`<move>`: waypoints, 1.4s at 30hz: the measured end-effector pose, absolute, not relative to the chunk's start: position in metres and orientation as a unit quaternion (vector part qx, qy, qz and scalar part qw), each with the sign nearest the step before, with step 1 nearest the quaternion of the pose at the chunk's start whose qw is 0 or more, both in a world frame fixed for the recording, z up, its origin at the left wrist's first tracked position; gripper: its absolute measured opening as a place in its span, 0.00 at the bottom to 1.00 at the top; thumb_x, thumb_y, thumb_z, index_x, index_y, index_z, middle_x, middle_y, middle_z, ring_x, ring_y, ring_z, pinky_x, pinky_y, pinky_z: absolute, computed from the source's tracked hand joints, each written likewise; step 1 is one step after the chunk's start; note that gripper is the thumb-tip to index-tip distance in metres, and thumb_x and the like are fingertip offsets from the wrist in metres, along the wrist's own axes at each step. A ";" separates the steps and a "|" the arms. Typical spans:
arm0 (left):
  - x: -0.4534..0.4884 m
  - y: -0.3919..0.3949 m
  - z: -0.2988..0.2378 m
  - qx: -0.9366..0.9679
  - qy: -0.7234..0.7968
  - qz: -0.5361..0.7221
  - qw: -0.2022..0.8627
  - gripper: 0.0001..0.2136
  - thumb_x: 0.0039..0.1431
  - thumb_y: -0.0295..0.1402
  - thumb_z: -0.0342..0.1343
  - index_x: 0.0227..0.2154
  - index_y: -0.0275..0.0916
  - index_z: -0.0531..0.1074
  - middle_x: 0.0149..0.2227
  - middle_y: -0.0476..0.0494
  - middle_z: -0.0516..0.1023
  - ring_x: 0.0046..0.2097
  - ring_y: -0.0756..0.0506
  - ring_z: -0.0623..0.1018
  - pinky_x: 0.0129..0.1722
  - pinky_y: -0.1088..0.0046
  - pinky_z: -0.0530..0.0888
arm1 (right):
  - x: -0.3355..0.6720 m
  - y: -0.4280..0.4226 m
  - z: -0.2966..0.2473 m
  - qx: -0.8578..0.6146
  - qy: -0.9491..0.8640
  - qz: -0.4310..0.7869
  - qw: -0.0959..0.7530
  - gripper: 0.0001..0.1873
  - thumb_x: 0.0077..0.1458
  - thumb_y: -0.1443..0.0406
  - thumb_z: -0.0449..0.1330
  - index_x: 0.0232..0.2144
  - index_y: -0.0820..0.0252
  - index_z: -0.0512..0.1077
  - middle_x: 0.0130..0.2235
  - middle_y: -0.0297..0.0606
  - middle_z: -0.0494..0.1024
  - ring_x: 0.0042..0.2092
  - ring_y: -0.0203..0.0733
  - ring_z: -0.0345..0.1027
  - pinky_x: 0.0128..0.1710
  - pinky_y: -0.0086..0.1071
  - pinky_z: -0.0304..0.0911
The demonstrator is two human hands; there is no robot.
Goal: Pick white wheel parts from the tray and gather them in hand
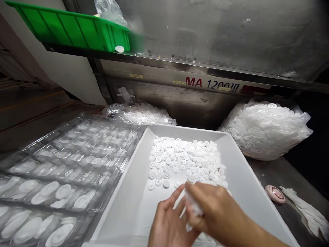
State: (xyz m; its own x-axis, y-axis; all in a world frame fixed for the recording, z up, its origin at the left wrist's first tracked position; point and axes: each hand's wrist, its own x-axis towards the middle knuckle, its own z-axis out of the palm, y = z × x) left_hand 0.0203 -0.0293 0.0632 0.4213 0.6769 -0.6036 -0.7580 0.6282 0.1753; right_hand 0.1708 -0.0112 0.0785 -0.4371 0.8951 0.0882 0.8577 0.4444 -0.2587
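Many small round white plastic discs [180, 156] lie in a large pale grey tray [123, 206], heaped toward its far end. Over the near part of the tray, my right hand [218, 209] is closed on a small bunch of white discs [193, 203], mostly covered by its fingers. Beside it, my left hand [169, 219] is held with fingers apart and slightly curved, its fingertips close to that bunch. Whether the left fingertips touch the discs is hard to see. More white pieces lie partly hidden beneath the hands.
Clear compartmented trays [77, 164] with white discs stand at the left. Behind are a flatter plastic bag [144, 115] and a bulging bag [269, 133] of white pieces. A green bin [69, 29] sits on a ledge. At right lie a round pinkish item [275, 194] and a white glove [305, 209].
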 end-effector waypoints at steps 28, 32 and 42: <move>0.034 -0.008 0.038 -0.116 0.210 0.435 0.868 0.19 0.57 0.33 0.43 0.49 0.38 0.70 0.52 0.38 0.73 0.58 0.41 0.67 0.57 0.63 0.61 | 0.183 -0.008 0.065 -0.499 -0.770 0.328 0.225 0.06 0.56 0.71 0.52 0.33 0.54 0.61 0.22 0.23 0.60 0.22 0.30 0.52 0.21 0.24 0.50; 0.031 -0.010 0.037 -0.109 0.188 0.419 0.882 0.22 0.56 0.34 0.43 0.54 0.37 0.64 0.56 0.36 0.68 0.60 0.40 0.63 0.58 0.61 0.59 | 0.184 -0.006 0.069 -0.430 -0.805 0.341 0.223 0.10 0.60 0.73 0.46 0.33 0.56 0.64 0.31 0.30 0.70 0.31 0.32 0.64 0.30 0.24 0.59; 0.029 -0.009 0.048 -0.173 0.184 0.450 0.856 0.24 0.59 0.31 0.43 0.58 0.32 0.56 0.53 0.32 0.71 0.55 0.43 0.70 0.53 0.69 0.65 | 0.183 -0.007 0.066 -0.482 -0.775 0.340 0.225 0.05 0.57 0.65 0.58 0.37 0.54 0.65 0.29 0.26 0.71 0.26 0.28 0.62 0.26 0.21 0.58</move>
